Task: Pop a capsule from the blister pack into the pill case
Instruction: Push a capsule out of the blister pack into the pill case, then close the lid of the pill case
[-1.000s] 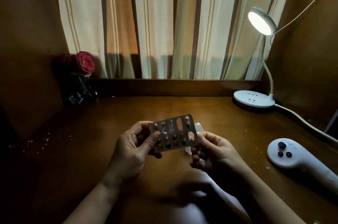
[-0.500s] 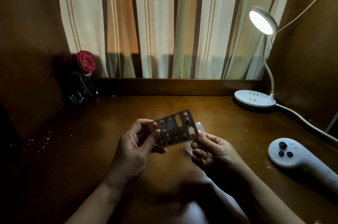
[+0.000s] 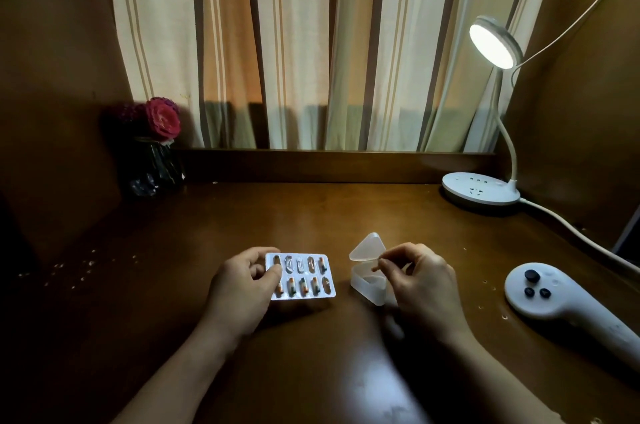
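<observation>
A silver blister pack (image 3: 304,276) with two rows of orange-and-dark capsules lies low over the wooden desk, some pockets crushed flat. My left hand (image 3: 242,285) grips it by its left edge, thumb on top. To its right stands a small translucent pill case (image 3: 367,288), its triangular lid (image 3: 367,248) tipped up and open. My right hand (image 3: 419,281) hovers at the case's right side, thumb and forefinger pinching an orange capsule (image 3: 374,270) just above the open compartment.
A white desk lamp (image 3: 493,42) on a round base (image 3: 480,193) shines at the back right, its cord (image 3: 581,236) trailing along the desk. A white controller (image 3: 554,299) lies at the right. A dark vase with red flowers (image 3: 156,163) stands back left.
The two hands have parted. The left lowered the blister pack toward the desk and turned it flat; the right moved right, now holding a capsule over the uncovered, open pill case.
</observation>
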